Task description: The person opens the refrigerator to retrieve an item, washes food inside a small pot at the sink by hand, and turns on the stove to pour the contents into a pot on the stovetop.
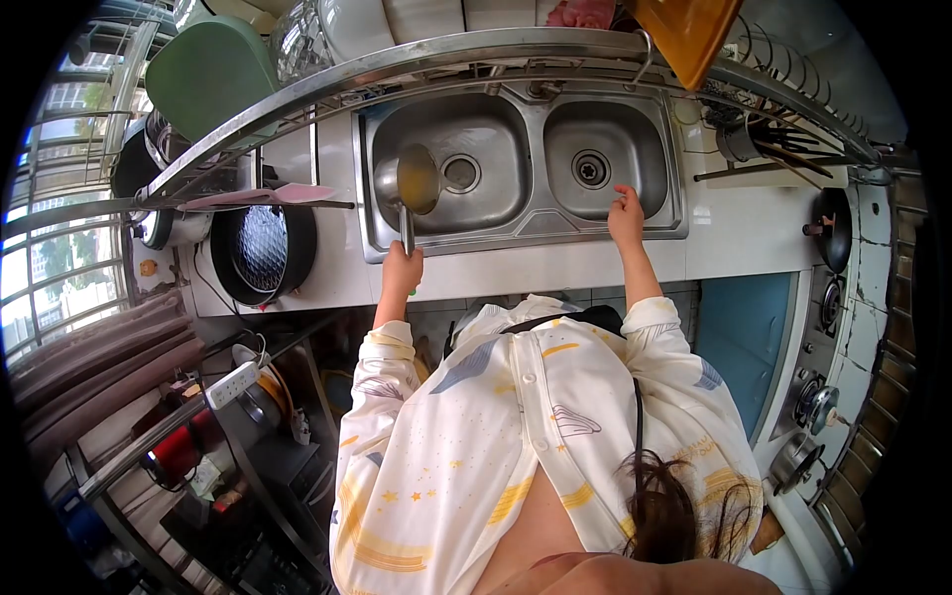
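My left hand (401, 272) is closed around the handle of a small metal saucepan (409, 180). The saucepan is held over the left basin (496, 129) of a steel double sink, and a yellowish tone shows in its bowl. At the front rim of the right basin (645, 149) is my right hand (626, 216), its fingers loosely bent and apart with nothing visible in them. Each basin has a round drain; the right one has a dark strainer (591, 170).
A metal rack rail (397, 74) arches above the sink, with a green board (210, 74) and an orange board (684, 40). A black pan (263, 253) sits on the counter at left. Utensils (783, 149) stand at right, near the stove (815, 402).
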### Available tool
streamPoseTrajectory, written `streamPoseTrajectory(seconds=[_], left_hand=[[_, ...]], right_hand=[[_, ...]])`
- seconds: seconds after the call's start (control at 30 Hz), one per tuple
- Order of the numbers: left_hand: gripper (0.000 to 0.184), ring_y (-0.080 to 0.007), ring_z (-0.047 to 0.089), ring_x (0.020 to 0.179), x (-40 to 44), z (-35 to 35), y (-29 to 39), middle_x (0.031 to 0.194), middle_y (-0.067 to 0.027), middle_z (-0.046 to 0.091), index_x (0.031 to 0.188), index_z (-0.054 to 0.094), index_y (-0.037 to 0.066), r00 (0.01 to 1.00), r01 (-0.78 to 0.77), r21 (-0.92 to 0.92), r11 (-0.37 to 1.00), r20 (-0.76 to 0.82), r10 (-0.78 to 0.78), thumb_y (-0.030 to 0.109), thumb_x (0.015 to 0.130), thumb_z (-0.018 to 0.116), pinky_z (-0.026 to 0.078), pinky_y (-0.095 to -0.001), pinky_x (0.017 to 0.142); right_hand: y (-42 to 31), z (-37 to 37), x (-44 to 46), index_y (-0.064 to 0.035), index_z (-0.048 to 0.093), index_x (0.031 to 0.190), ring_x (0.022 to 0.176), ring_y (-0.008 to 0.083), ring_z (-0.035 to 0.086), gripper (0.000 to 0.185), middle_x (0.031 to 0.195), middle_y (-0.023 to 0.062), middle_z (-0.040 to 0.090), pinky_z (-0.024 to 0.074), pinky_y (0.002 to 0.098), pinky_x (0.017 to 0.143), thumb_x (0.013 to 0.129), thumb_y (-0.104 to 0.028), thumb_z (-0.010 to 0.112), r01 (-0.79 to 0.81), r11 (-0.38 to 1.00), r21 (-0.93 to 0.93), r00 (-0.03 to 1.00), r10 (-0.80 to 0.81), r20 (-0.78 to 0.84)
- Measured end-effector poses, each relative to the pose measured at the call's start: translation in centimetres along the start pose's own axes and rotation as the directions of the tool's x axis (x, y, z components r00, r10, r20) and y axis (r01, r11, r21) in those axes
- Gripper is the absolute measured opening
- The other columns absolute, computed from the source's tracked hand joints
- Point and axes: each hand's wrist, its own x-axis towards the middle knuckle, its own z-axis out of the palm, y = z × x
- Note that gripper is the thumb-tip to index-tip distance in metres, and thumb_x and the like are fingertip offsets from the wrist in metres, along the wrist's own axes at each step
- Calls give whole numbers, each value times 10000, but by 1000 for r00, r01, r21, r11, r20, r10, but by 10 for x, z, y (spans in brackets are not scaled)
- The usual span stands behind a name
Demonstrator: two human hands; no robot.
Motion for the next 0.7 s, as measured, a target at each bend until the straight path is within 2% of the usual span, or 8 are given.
streamPoseTrajectory(seconds=[0.03, 0.07, 0.1, 0.17, 0.27, 0.5, 0.7], left_hand=[[314, -355, 592, 552, 1, 0, -1, 665, -230, 582, 827, 454, -55, 1000, -9, 23, 1000, -7, 9, 232, 797, 578, 467, -422, 544], [319, -392, 597, 609, 2, 0, -3, 691, -248, 587, 830, 457, -56, 1000, -17, 46, 999, -13, 18, 236, 793, 579, 466, -443, 589], [319, -392, 597, 609, 4, 1, -5, 691, -248, 587, 830, 457, -56, 1000, -17, 46, 999, -13, 18, 236, 793, 579, 466, -443, 589], [330, -450, 577, 730, 7, 2, -9, 747, -277, 587, 834, 458, -60, 999, -36, 87, 996, -26, 38, 245, 791, 579, 450, -477, 659], [330, -471, 561, 782, 9, 3, -10, 788, -296, 583, 837, 460, -61, 998, -56, 107, 993, -25, 59, 242, 788, 581, 441, -494, 678], [311, -479, 555, 758, 8, 0, -6, 774, -304, 576, 830, 451, -57, 993, -96, 144, 985, -48, 104, 223, 789, 579, 438, -505, 667], [287, -484, 547, 734, -2, -6, 10, 741, -303, 569, 812, 439, -51, 969, -198, 264, 944, -91, 228, 197, 790, 580, 430, -518, 642]], right_hand=[[-1, 0, 0, -43, 542, 1039, 607, 149, 494, 264, 635, 46, 508, 422, 279, 622, 796, -23, 440, 0, 1000, 0, 1000, 0, 0], [-2, 0, -1, -52, 539, 1037, 640, 200, 523, 260, 658, 78, 535, 430, 314, 648, 798, -34, 439, -9, 1000, -2, 1000, 9, 6], [-2, 0, -1, -62, 536, 1035, 673, 250, 553, 257, 680, 110, 561, 439, 350, 674, 799, -46, 438, -17, 1000, -3, 1000, 17, 12], [-3, 1, -1, -63, 536, 1037, 676, 251, 554, 257, 683, 110, 562, 439, 350, 676, 800, -47, 437, -24, 1000, 0, 999, 24, 24], [-5, 0, -1, -65, 536, 1038, 680, 254, 556, 257, 687, 110, 565, 439, 351, 677, 802, -50, 435, -17, 1000, -14, 999, 18, 30], [-8, 1, -1, -64, 539, 1038, 673, 258, 560, 260, 686, 111, 568, 441, 350, 670, 802, -51, 431, 2, 1000, -23, 1000, -2, 12], [-4, 4, 2, -59, 539, 1040, 664, 257, 559, 258, 669, 115, 564, 442, 353, 665, 805, -52, 435, 44, 999, -18, 999, -44, 3]])
